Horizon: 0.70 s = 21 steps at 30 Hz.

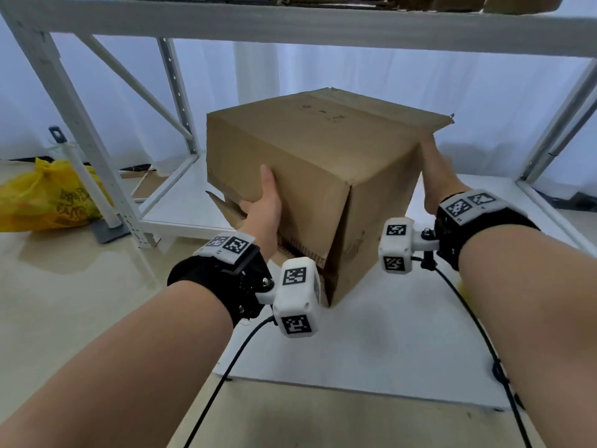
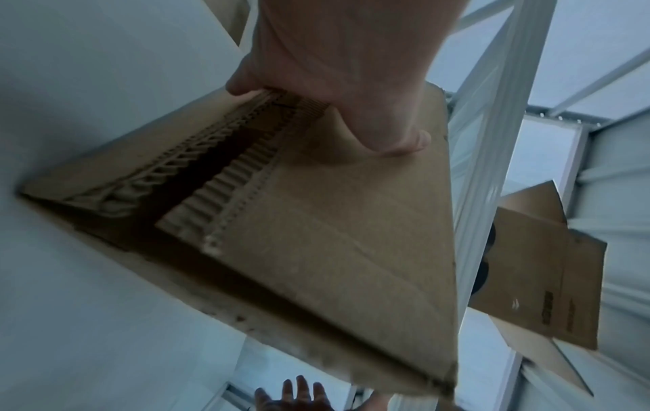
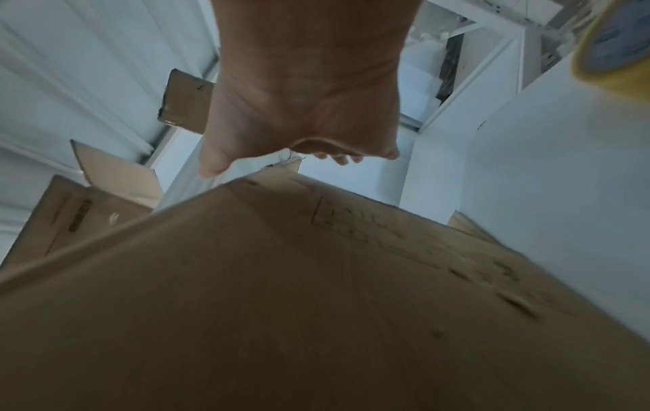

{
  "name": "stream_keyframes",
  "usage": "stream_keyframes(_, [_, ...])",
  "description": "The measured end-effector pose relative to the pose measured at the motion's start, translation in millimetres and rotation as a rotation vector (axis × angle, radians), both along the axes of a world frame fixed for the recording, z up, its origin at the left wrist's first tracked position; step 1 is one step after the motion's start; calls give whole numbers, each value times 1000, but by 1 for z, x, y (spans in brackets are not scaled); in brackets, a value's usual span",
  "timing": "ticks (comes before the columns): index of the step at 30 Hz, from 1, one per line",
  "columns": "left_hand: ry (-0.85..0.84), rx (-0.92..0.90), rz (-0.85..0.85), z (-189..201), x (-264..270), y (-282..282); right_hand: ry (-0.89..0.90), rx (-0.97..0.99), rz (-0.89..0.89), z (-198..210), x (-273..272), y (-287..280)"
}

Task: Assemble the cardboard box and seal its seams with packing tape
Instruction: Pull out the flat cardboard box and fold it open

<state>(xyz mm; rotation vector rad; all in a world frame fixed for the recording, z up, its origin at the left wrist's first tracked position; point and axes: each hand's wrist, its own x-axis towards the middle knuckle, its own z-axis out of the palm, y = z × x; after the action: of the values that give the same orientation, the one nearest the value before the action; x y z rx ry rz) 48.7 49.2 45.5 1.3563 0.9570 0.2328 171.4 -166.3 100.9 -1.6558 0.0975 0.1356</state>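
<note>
A brown cardboard box (image 1: 316,150) stands tilted on one lower corner on a white board (image 1: 371,344). My left hand (image 1: 265,202) grips its near-left side, thumb laid on the face and fingers curled round the corrugated edge of a loose flap (image 2: 246,155). Against the box's right side, my right hand (image 1: 434,176) presses flat; its fingers are hidden behind the box in the head view and show spread (image 2: 299,395) in the left wrist view. The flaps on the near-left side gape. A yellow roll of tape (image 3: 612,55) lies to the right.
A white metal shelf frame (image 1: 97,147) stands at the left and back, with a beam (image 1: 290,24) overhead. A yellow plastic bag (image 1: 48,195) lies on the floor at left. Other cardboard boxes (image 2: 538,278) stand behind. Wrist cables trail over the board.
</note>
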Motion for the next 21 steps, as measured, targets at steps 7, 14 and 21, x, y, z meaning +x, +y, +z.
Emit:
stream_keyframes(7, [-33,-65,17,-10,19,19,-15,87,70,-4,5,16])
stream_keyframes(14, [-210,-67,-88,29,-35,7,-28,51,55,-8,-37,32])
stream_keyframes(21, [-222,-31,-184,49,-92,19,8,-54,97,-1,-99,45])
